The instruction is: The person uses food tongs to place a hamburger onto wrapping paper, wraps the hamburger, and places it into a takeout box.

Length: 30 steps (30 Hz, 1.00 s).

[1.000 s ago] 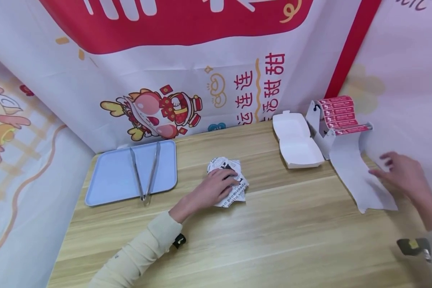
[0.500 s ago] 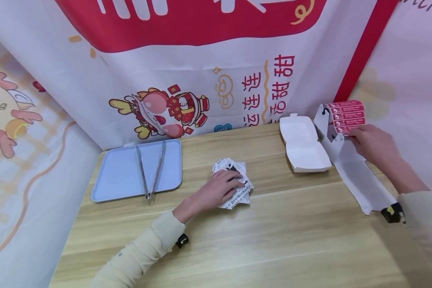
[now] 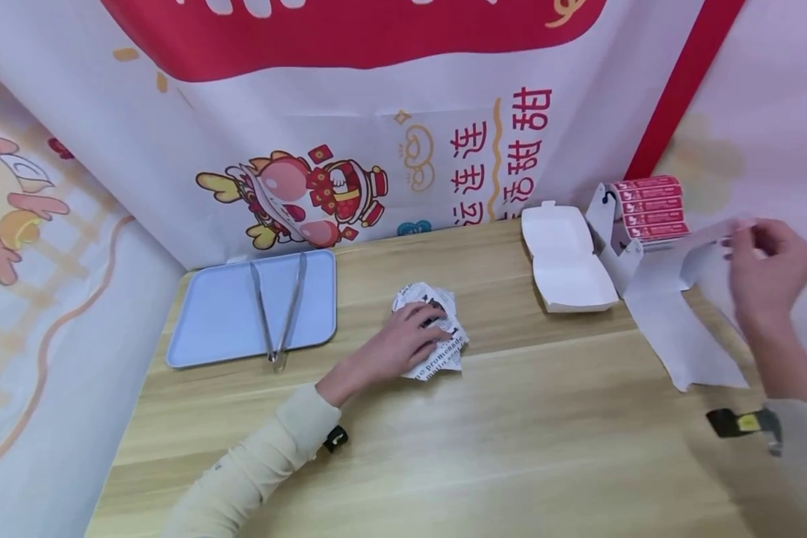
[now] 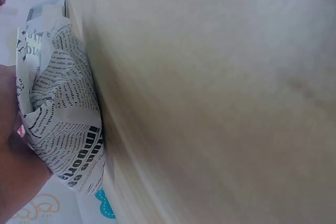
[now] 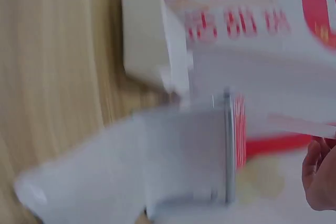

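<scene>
In the head view, my left hand [image 3: 406, 340] lies over a newsprint-patterned paper wrapper [image 3: 447, 351] folded into a package on the table, its fingers bent across the top. Folded layers of the wrapper [image 4: 68, 108] show in the left wrist view; what is inside is hidden. At the right, my right hand [image 3: 770, 269] pinches the end of a pale label strip [image 3: 713, 233], which stretches toward the label dispenser [image 3: 622, 261]. Red printed labels [image 3: 652, 208] wind over the dispenser's roll, and its white backing paper [image 3: 686, 336] trails onto the table.
An open white takeaway box [image 3: 571, 276] stands left of the dispenser. Metal tongs [image 3: 285, 321] lie across a blue tray [image 3: 208, 317] at the left. Printed banners [image 3: 376, 97] rise behind the wooden table [image 3: 444, 456].
My right hand reached in to the dispenser's front, took hold of a label, and has drawn it off to the right. The left hand stays on the wrapper. The head view shifts slightly.
</scene>
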{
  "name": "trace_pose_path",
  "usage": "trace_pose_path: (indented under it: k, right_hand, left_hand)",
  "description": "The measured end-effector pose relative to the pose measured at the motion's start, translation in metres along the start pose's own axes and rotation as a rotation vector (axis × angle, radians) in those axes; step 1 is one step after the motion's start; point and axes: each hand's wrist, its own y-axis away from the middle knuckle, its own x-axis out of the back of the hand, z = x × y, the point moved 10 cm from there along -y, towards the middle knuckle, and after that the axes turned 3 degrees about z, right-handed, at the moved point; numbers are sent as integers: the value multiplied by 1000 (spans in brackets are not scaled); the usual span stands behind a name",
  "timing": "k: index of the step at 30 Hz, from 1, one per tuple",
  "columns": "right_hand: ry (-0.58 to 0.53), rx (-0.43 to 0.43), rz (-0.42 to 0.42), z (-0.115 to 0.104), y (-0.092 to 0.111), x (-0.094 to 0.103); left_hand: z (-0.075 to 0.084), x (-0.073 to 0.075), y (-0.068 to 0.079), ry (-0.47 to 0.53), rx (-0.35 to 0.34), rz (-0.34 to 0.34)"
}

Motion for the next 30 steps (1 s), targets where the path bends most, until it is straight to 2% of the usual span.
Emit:
trace_pose_path:
  k: [3, 6, 8, 10, 13, 18, 25, 30]
  right_hand:
    - [58, 251, -155, -32, 48, -43]
    - [77, 402, -342, -47, 107, -96]
    - [72, 433, -453, -46, 144, -130]
    - [60, 420, -543, -42, 175, -159]
    - [14, 387, -630, -35, 210, -190]
    - [-60, 366, -707, -30, 241, -214]
    - [67, 440, -812, -25, 262, -224]
    - [142, 458, -947, -19, 276, -231]
  left_hand:
    - [0, 7, 0, -10, -35, 21]
    - [1, 8, 1, -22, -66, 25]
    - [1, 7, 2, -24, -70, 27]
    - [0, 6, 3, -24, -65, 28]
    - [0, 6, 3, -16, -61, 35]
    - [0, 3, 3, -13, -66, 34]
    - [-3, 3, 3, -1, -63, 38]
    - [-5, 4, 4, 5, -61, 44]
